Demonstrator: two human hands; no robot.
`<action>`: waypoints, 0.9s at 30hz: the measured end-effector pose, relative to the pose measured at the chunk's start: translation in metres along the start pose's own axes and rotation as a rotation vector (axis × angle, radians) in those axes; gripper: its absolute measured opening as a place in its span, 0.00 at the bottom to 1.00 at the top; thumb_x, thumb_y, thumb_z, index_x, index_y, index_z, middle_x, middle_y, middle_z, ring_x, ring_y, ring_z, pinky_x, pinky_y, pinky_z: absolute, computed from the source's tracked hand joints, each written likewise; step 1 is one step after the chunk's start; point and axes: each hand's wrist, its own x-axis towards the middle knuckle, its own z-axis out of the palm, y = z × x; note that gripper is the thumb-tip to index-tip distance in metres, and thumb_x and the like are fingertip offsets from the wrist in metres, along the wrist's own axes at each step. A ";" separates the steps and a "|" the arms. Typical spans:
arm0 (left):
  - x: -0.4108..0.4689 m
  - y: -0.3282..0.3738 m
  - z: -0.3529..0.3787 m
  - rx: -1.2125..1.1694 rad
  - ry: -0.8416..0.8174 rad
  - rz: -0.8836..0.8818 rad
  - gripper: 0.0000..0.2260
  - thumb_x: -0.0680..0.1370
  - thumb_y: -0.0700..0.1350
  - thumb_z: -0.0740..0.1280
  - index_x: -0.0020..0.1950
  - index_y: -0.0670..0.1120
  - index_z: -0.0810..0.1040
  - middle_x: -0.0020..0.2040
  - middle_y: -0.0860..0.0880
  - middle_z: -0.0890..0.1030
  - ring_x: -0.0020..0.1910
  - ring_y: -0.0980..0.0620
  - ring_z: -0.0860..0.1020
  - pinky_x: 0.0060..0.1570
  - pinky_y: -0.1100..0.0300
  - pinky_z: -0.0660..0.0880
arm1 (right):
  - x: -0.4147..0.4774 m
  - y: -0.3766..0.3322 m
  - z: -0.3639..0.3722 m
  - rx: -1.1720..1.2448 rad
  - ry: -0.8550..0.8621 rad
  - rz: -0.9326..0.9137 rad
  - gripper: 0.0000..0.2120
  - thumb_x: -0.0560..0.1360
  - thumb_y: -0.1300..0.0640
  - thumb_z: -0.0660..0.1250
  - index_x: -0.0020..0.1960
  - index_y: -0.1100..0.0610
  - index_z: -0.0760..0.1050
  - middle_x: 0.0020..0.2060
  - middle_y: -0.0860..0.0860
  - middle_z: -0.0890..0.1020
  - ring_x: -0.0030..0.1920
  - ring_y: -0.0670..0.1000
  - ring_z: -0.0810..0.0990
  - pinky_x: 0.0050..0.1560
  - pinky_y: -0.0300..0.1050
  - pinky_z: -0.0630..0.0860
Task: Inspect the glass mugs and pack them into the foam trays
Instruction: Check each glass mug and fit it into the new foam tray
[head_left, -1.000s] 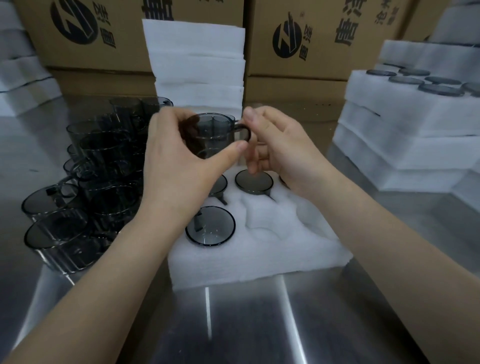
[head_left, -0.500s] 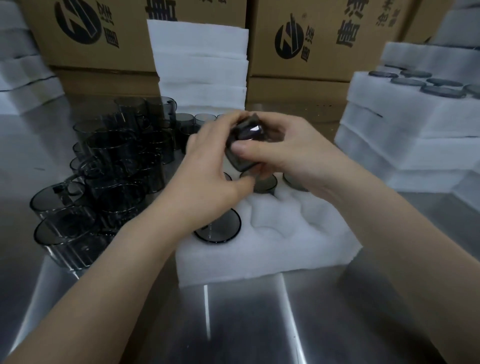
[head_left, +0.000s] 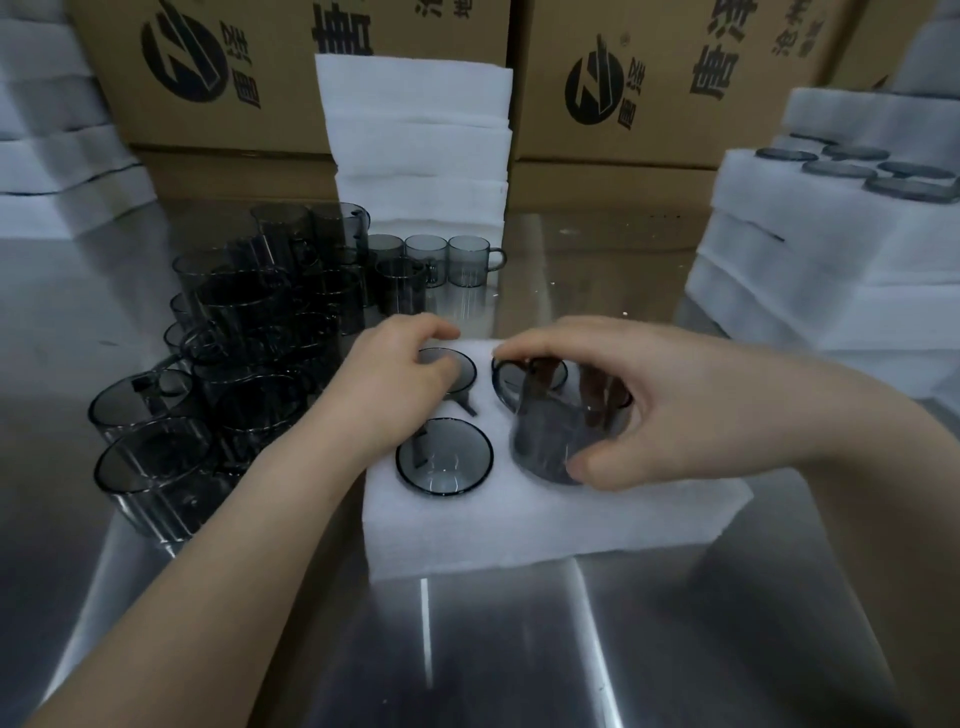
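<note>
a steel table (head_left: 519, 649) fills the view, with printed boxes (head_left: 291, 78) along the back and stacks of filled trays (head_left: 810, 291) on the right. a crowd of loose mugs (head_left: 244, 332) stands on the left, near the working tray (head_left: 545, 519), which lies in the middle just in front of the person. two packed mugs show as dark discs in its left pockets, one at the front (head_left: 444, 456) and one at the back (head_left: 457, 369). the left hand (head_left: 395, 384) lies on the back one with loosely bent fingers and grips nothing that i can make out. the right hand (head_left: 691, 405) holds the mug in hand (head_left: 550, 436) from above, fingers draped over the far side and thumb on the near wall. that mug sits at the front-right pocket, partly down in the foam, and its long axis is tilted – the upper end leans back and left. the pocket lies straight below the right hand, so that hand is the one placed to finish the move. my guess is the mug has to be righted to vertical before it will seat – the left hand is near enough to steady the tray.
</note>
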 end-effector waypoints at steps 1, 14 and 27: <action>0.001 -0.001 0.000 0.001 -0.010 -0.007 0.14 0.79 0.45 0.64 0.63 0.52 0.77 0.63 0.51 0.75 0.59 0.53 0.73 0.54 0.61 0.67 | 0.001 -0.003 0.002 -0.046 -0.001 0.001 0.33 0.62 0.44 0.67 0.65 0.32 0.64 0.56 0.30 0.70 0.57 0.32 0.70 0.53 0.32 0.72; -0.001 0.003 -0.002 -0.029 -0.024 -0.018 0.14 0.78 0.41 0.62 0.61 0.51 0.78 0.58 0.52 0.79 0.56 0.53 0.76 0.52 0.61 0.69 | 0.002 -0.016 0.028 -0.221 -0.063 0.073 0.31 0.72 0.39 0.46 0.72 0.51 0.60 0.71 0.38 0.55 0.65 0.35 0.48 0.68 0.40 0.49; 0.000 0.003 0.000 -0.046 -0.012 -0.031 0.14 0.78 0.41 0.62 0.60 0.53 0.79 0.56 0.53 0.80 0.55 0.54 0.77 0.54 0.60 0.72 | -0.001 -0.008 0.050 -0.296 -0.158 0.106 0.42 0.70 0.29 0.36 0.78 0.47 0.31 0.74 0.39 0.27 0.70 0.36 0.24 0.72 0.46 0.27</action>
